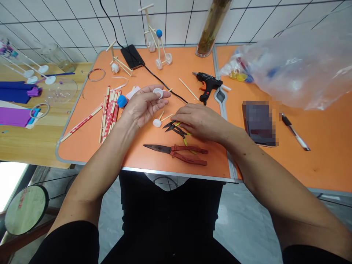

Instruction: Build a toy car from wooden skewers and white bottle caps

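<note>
My left hand [143,106] is raised a little over the orange table [90,143], its fingers pinching a small white plastic wheel [158,93]. My right hand [199,120] lies palm down on small black cutters with yellow handles [173,127], fingers curled over them. A second white wheel on a short wooden stick [157,123] lies between the two hands. Red-handled long-nose pliers [176,151] rest just in front of my right hand. A blue ball [122,101] sits beside my left hand.
A bundle of wrapped chopsticks [109,110] lies left. A black glue gun [207,85], a loose stick [188,89], a cable, stick-and-wheel models [156,40], a phone [260,123], a pen [295,134] and a plastic bag [297,66] occupy the back and right.
</note>
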The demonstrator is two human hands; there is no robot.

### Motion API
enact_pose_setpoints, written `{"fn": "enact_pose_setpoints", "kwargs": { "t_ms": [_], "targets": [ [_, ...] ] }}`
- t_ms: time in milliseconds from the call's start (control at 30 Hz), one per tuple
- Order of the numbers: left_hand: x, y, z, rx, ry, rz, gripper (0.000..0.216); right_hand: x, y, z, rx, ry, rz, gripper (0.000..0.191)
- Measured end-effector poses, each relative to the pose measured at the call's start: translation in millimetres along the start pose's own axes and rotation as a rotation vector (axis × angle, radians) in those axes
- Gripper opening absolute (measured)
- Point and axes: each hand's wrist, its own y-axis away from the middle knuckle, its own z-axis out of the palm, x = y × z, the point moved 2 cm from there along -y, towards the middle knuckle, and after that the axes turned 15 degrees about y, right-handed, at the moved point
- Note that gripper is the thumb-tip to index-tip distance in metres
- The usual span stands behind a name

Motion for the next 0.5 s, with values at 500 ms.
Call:
{"fn": "enact_pose_setpoints", "kwargs": {
  "t_ms": [500],
  "targets": [
    [5,-1,3,0.055,0.190,-0.036,0.036,-10,0,-13,-0.087,0.152,0.041,0.017]
  ]
}}
